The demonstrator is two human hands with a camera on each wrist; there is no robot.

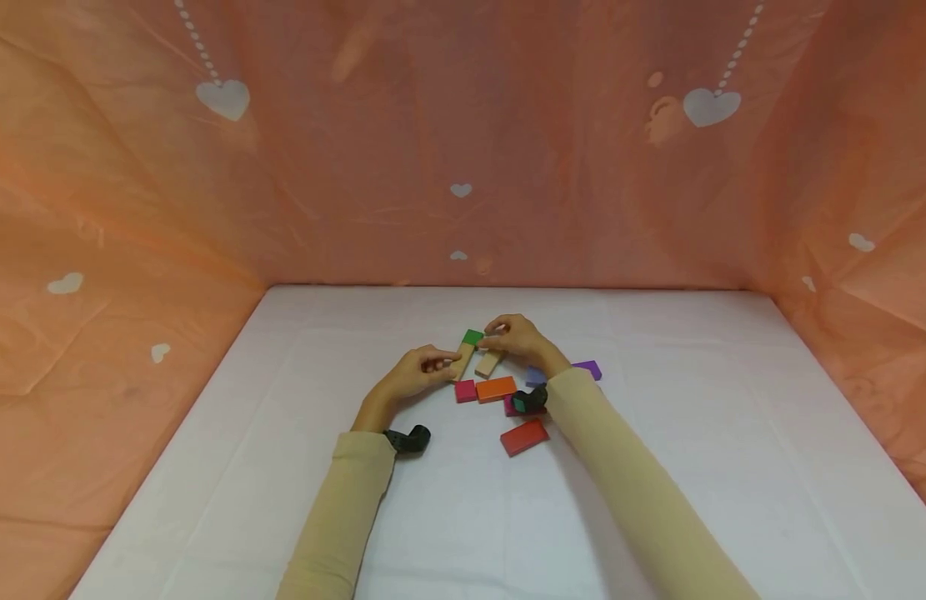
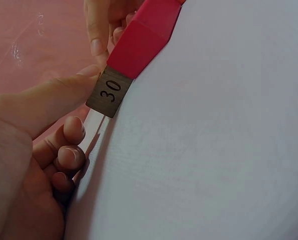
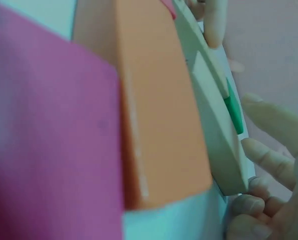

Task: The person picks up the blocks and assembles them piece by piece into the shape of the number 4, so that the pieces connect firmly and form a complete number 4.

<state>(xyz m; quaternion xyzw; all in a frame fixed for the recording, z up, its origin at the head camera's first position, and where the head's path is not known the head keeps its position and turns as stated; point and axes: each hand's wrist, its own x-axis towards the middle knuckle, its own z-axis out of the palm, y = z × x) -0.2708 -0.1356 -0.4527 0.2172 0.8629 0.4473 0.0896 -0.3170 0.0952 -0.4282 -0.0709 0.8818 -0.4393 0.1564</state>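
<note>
My left hand (image 1: 416,372) pinches a long plain wooden block (image 1: 461,363) near its close end. In the left wrist view that block's end face (image 2: 109,92) carries a printed 30, and the other fingers are curled below it. Lined up at its far end is a green block (image 1: 473,337). My right hand (image 1: 518,336) is at the green block, thumb and forefinger apart, fingertips right by its edge. Beneath this hand lies a second plain wooden block (image 3: 219,132), slanting beside the first; part of it is covered by the hand in the head view.
Closer in lie a small pink-red block (image 1: 466,391), an orange block (image 1: 496,389), a magenta block (image 3: 53,120) and a red block (image 1: 524,437). Blue (image 1: 535,377) and purple (image 1: 587,369) blocks sit beyond the right wrist. Orange cloth (image 1: 463,208) walls the white table (image 1: 207,500).
</note>
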